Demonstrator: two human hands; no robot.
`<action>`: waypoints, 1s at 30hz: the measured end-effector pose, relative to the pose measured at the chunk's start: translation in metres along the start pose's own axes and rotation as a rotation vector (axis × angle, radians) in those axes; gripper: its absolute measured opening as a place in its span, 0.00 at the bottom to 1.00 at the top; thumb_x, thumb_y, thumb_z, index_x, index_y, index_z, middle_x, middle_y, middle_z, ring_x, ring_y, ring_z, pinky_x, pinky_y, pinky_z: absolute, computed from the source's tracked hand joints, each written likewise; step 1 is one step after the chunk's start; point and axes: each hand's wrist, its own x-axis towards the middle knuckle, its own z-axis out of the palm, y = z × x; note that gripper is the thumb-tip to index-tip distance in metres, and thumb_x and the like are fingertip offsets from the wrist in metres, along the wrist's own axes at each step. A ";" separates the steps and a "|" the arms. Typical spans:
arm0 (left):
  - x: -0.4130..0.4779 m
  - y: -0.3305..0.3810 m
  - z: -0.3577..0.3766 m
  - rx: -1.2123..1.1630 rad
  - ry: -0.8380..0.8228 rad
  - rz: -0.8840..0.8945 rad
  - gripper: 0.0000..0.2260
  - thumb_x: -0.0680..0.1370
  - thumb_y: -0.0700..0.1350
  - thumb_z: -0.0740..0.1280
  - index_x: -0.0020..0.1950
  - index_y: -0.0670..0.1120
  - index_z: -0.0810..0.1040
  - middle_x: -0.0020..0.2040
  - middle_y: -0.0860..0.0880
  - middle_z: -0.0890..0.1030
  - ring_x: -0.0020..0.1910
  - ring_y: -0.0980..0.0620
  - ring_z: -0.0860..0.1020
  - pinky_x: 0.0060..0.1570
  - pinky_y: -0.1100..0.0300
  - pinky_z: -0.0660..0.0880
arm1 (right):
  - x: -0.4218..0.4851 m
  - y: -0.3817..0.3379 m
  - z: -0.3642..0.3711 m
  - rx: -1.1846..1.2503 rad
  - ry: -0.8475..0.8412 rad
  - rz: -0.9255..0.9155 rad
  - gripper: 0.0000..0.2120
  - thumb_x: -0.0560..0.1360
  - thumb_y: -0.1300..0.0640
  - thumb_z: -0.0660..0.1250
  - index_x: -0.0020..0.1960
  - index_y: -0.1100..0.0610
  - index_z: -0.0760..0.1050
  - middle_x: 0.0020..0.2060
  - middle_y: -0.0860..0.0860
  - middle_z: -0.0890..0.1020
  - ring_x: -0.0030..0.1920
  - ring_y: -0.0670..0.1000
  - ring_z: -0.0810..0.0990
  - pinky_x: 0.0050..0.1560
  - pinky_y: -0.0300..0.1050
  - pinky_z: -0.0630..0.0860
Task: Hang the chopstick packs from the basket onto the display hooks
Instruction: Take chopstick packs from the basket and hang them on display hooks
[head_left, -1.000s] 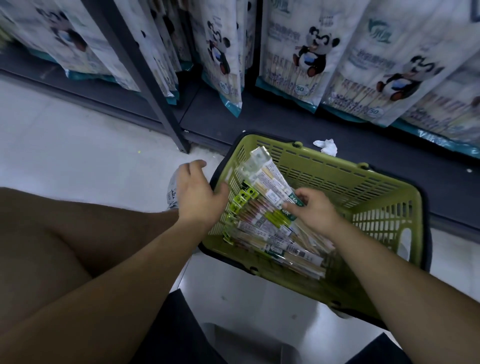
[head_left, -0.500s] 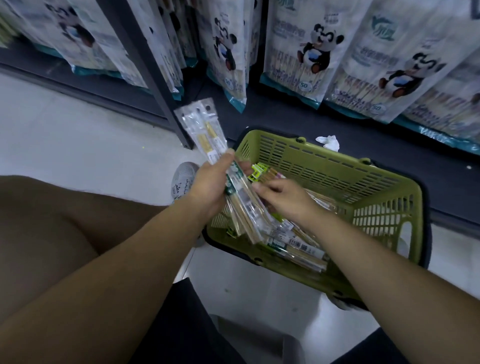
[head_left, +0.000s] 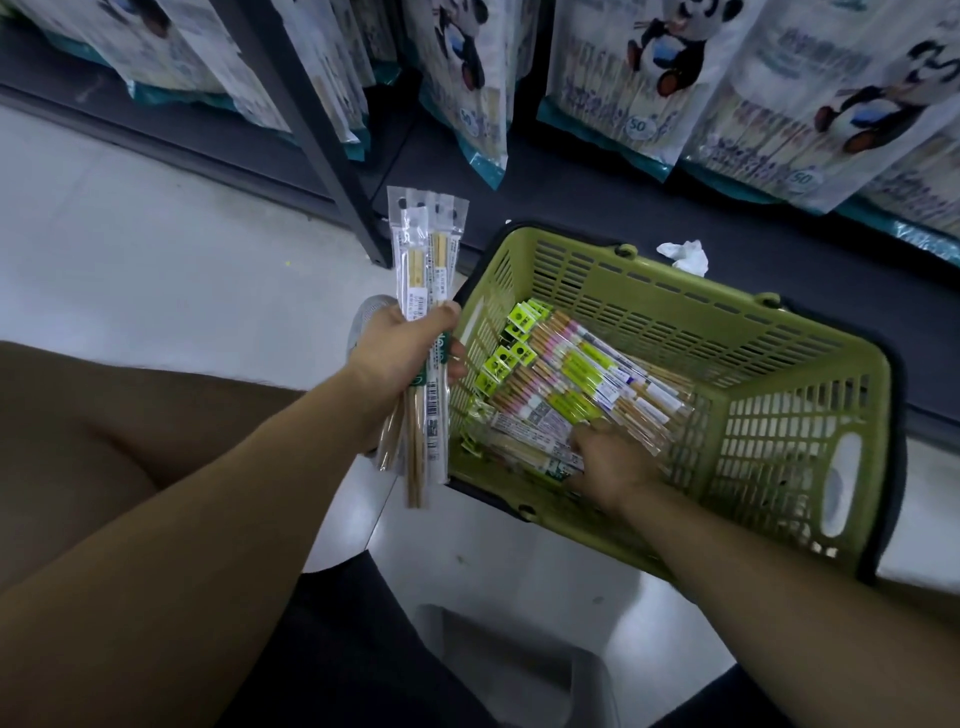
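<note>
Several long packs are already gathered: the left hand (head_left: 402, 353) has its fingers and thumb wrapped tight round the middle of a bundle of long clear-plastic chopstick packs (head_left: 428, 244). It holds the bundle upright, just left of the green slotted plastic basket (head_left: 779, 431) and clear of its rim. The punched hang holes point up, which I take to be deliberate, so the packs can slide onto hooks without being turned. No hook is in view from where I stand. The right hand (head_left: 613, 467) is down in the basket's near side, resting on the loose packs with lime-green and pink labels (head_left: 571, 379) that lie slantwise across the bottom. Its fingertips are buried among them, so I cannot tell whether it pinches one or only presses. It looks to be fishing for more to add to the bundle. Behind hang pale panda-printed bags (head_left: 649, 78) beside a dark metal shelf post (head_left: 332, 156), with a crumpled white tissue (head_left: 683, 254) on the shelf base. Half a second ago the bundle leaned leftward over the basket's corner with both hands at it. Now it stands straight, and the right hand has dropped back into the pile.
</note>
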 end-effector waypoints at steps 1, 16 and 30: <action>-0.001 0.000 0.001 0.011 -0.003 0.012 0.14 0.80 0.48 0.72 0.60 0.42 0.76 0.39 0.42 0.82 0.35 0.45 0.82 0.40 0.53 0.80 | 0.000 -0.001 0.001 0.000 0.001 0.001 0.26 0.72 0.45 0.76 0.65 0.51 0.73 0.62 0.53 0.76 0.61 0.58 0.76 0.58 0.51 0.76; 0.002 0.000 0.003 0.050 0.023 0.013 0.21 0.81 0.50 0.70 0.70 0.41 0.72 0.41 0.43 0.84 0.38 0.46 0.85 0.42 0.53 0.82 | 0.012 0.033 0.000 0.304 -0.038 0.020 0.11 0.79 0.51 0.69 0.55 0.57 0.82 0.37 0.46 0.75 0.37 0.47 0.75 0.33 0.40 0.65; 0.002 -0.004 0.003 0.062 0.035 0.012 0.20 0.81 0.52 0.71 0.68 0.45 0.72 0.41 0.44 0.86 0.39 0.46 0.87 0.39 0.55 0.81 | -0.006 0.003 0.004 0.059 -0.025 -0.002 0.15 0.74 0.47 0.75 0.58 0.50 0.80 0.52 0.51 0.83 0.51 0.55 0.81 0.51 0.48 0.79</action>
